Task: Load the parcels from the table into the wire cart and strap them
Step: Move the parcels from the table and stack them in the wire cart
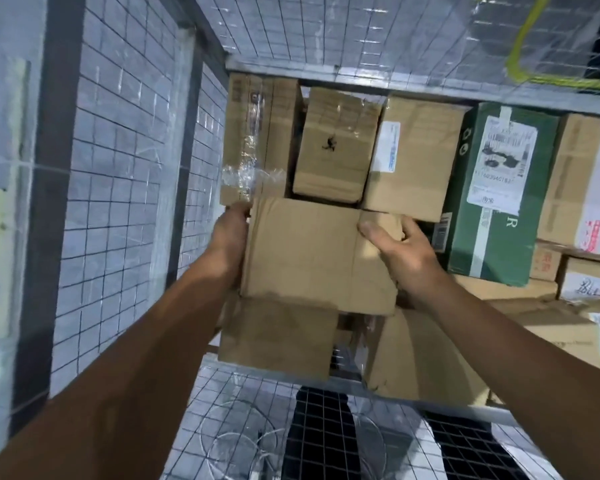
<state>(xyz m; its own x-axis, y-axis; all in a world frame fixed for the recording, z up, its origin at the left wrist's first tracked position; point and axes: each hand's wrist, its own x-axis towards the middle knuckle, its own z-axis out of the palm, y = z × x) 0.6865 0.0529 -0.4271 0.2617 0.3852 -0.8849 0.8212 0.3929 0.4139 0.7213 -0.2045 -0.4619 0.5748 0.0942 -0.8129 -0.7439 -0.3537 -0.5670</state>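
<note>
I hold a plain brown cardboard parcel [309, 254] inside the wire cart [125, 161], above other boxes. My left hand [227, 237] grips its left side, fingers hidden behind the box. My right hand [399, 251] grips its right edge, thumb lying on the top face. Under the parcel sit two more brown boxes [278, 337]. Behind it stand several upright cartons [336, 150] against the cart's far wall.
A green carton [499, 202] with a white shipping label stands to the right, with more brown boxes [582, 181] beyond it. Wire mesh wrapped in clear film forms the left wall and near panel [257, 427]. A yellow strap [520, 64] hangs at the top right.
</note>
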